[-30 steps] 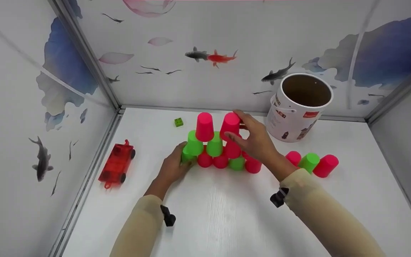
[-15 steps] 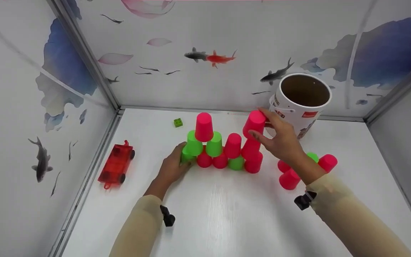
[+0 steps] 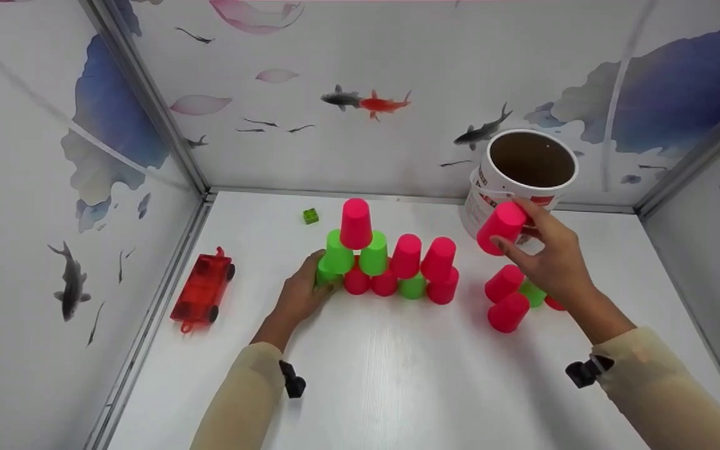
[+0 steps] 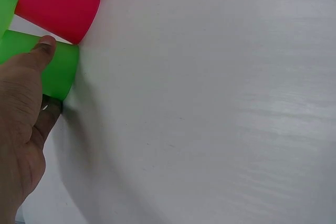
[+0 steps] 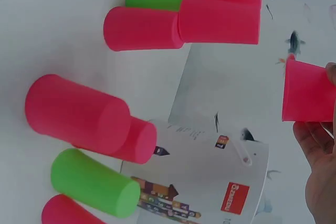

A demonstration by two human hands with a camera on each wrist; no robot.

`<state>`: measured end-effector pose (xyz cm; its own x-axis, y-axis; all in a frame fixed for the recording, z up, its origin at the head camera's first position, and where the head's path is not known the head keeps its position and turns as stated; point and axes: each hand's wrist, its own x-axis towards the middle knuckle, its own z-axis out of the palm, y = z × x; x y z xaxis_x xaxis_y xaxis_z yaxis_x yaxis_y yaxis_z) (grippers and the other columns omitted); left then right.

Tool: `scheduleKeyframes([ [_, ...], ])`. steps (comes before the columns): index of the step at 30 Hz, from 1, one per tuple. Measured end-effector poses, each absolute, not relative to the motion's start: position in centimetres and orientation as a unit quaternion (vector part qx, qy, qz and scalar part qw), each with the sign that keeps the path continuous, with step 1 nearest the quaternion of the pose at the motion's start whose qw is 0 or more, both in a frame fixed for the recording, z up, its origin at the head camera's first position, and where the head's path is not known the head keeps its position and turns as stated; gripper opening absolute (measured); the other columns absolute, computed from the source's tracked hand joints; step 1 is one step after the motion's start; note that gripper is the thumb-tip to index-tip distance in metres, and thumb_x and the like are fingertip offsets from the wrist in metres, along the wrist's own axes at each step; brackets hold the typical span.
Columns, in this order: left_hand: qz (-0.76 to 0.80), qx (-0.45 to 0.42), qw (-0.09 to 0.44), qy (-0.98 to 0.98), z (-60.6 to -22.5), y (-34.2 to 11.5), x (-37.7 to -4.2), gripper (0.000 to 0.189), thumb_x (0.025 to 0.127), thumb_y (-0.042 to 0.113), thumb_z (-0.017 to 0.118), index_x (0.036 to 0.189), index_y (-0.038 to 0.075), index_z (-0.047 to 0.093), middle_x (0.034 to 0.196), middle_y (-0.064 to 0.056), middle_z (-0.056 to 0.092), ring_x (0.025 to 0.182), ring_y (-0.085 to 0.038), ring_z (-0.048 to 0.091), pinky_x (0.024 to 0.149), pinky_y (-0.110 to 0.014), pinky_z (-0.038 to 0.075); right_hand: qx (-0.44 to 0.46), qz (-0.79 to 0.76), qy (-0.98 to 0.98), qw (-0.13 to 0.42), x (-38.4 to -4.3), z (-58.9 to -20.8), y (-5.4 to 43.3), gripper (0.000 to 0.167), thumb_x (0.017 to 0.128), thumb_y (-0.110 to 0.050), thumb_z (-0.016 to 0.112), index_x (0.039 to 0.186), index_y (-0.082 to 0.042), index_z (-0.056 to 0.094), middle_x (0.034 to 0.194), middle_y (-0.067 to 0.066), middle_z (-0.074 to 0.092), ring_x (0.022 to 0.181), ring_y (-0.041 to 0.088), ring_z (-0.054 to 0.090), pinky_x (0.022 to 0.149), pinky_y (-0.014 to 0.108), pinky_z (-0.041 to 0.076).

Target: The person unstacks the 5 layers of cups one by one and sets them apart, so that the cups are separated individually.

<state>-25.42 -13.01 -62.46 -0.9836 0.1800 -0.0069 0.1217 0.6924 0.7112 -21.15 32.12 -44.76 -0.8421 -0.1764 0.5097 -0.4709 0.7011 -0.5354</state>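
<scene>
A stepped wall of upside-down pink and green cups stands mid-table, with one pink cup on its third level at the left. My left hand grips the green cup at the left end of the bottom row, thumb on its near side. In the air to the right of the wall, my right hand holds a pink cup between thumb and fingers, overlapping the bucket in the head view. The second row ends at the right with a tilted-looking pink cup.
Several loose cups, among them a pink cup and a green cup, stand right of the wall. A white printed bucket is at the back right. A red toy car lies left; a small green block sits behind.
My right hand has carried its pink cup rightward, from above the second row out past the wall's right end and slightly lower. My left hand has stayed on the green cup.
</scene>
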Motion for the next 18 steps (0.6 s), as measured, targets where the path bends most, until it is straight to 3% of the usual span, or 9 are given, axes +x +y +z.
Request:
scheduleKeyframes([
  [18, 0.385, 0.082, 0.038, 0.918, -62.2, -12.9, -25.3, 0.078, 0.106, 0.040, 0.076, 0.170, 0.026, 0.035, 0.164, -0.005, 0.058, 0.154, -0.032, 0.055, 0.129, -0.055, 0.045, 0.096, 0.323, -0.911, 0.238, -16.4, -50.8, 40.3, 0.082, 0.082, 0.001, 0.096, 0.153, 0.002, 0.057, 0.137, 0.027, 0.069, 0.115, 0.049, 0.071, 0.094, -0.007, 0.039],
])
